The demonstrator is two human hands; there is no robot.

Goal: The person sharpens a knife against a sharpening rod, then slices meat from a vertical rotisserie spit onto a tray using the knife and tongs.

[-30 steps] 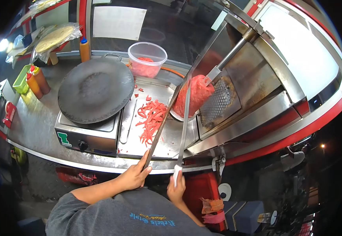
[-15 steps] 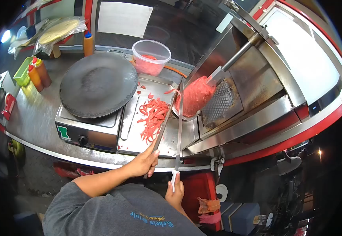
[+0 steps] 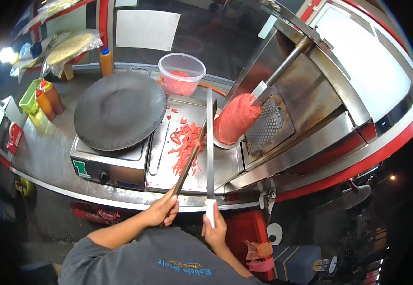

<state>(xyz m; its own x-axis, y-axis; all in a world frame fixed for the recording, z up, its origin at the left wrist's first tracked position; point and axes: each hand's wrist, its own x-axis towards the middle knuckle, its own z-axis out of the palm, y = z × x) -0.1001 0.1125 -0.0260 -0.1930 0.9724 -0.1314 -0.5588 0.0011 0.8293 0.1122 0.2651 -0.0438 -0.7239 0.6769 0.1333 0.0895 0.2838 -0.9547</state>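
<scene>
A long knife (image 3: 210,152) with a white handle points up and away, and my right hand (image 3: 215,227) is closed round that handle. My left hand (image 3: 163,209) grips a long dark metal tool (image 3: 191,164), which slants up to the right and passes close to the blade. Just right of the blade, a red meat cone (image 3: 237,118) stands on a tilted spit (image 3: 285,66), apart from the knife. Red meat strips (image 3: 187,142) lie on the metal tray (image 3: 220,168) left of the cone.
A round black griddle (image 3: 120,111) sits left of the tray, with tongs (image 3: 158,152) between them. Behind stands a clear tub (image 3: 182,73) of red meat. Sauce bottles (image 3: 50,99) are at far left. The grill's metal housing (image 3: 306,137) bounds the right side.
The knife and the dark tool have shifted left, away from the meat cone. A strip that hung at the cone's left side no longer shows there. The camera view has shifted slightly.
</scene>
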